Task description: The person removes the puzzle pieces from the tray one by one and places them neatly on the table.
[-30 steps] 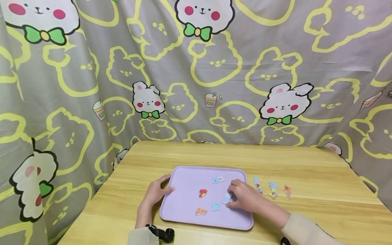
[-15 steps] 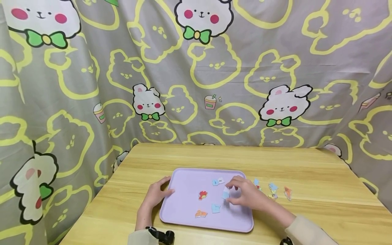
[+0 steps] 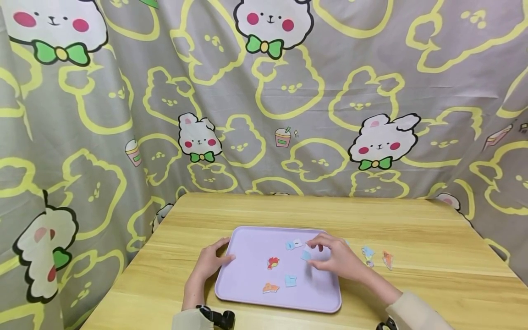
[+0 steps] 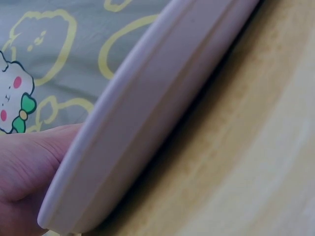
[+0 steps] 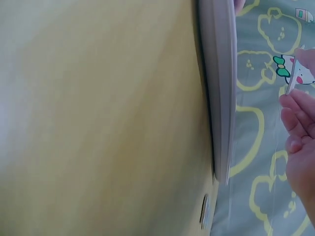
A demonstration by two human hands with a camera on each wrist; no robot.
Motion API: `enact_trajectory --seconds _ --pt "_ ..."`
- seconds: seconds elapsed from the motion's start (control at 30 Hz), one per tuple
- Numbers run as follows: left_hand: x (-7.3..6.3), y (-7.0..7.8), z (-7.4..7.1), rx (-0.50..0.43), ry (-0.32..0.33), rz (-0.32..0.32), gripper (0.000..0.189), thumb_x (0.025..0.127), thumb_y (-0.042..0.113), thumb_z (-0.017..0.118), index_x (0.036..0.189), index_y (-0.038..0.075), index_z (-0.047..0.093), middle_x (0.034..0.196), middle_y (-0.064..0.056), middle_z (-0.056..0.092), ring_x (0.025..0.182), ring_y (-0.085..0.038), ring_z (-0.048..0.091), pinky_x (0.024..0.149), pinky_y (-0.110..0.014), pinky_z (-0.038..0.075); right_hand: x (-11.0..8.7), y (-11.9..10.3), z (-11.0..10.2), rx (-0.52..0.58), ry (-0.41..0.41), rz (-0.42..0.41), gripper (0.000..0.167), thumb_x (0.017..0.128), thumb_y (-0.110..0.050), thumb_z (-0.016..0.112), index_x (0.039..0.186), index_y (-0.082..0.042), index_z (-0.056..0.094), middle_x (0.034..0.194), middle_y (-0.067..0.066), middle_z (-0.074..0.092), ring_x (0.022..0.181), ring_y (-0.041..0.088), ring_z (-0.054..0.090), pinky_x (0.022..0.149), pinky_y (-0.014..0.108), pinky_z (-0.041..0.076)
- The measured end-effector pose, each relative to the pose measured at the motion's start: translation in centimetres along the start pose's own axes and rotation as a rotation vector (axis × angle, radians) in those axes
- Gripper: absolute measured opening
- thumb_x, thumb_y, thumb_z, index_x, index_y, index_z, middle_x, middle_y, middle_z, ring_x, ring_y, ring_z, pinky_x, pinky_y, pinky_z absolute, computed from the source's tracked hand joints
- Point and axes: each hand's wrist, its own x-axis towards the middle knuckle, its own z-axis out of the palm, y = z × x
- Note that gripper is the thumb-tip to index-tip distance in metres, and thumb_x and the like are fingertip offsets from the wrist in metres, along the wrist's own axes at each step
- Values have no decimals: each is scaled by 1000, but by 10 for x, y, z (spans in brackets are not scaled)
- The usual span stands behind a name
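Note:
A lilac tray lies on the table. My left hand holds its left side, thumb over the rim and the other fingers along the outside. Above the tray's right part, my right hand pinches a light blue puzzle piece between thumb and fingertips. The right wrist view shows this puzzle piece edge-on. On the tray are joined blue-and-white pieces, a red piece, an orange piece and a pale blue piece.
Right of the tray, blue-and-yellow pieces and an orange piece lie on the wooden table. Others there are mostly hidden behind the right hand. A patterned curtain hangs behind and at the sides.
My right hand has shifted slightly away from me, and the pinched puzzle piece has turned and come nearer the joined blue-and-white pieces. The left hand and tray have stayed put.

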Motion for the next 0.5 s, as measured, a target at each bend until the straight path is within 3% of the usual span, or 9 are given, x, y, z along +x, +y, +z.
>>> enact_trajectory --seconds 0.3,0.5 --pt "1 1 0 13 2 -5 58 86 24 75 139 10 56 147 -23 48 139 -44 41 115 -58 35 -11 13 -20 -88 -4 20 39 74 -13 82 111 -6 71 100 -1 69 82 15 58 67 25 53" --pt "-1 2 0 14 -3 0 58 86 23 75 139 9 56 147 -24 48 139 -44 41 114 -58 36 -21 25 -33 -102 37 -1 38 71 -9 83 107 -3 71 96 -4 67 77 15 56 57 22 50"
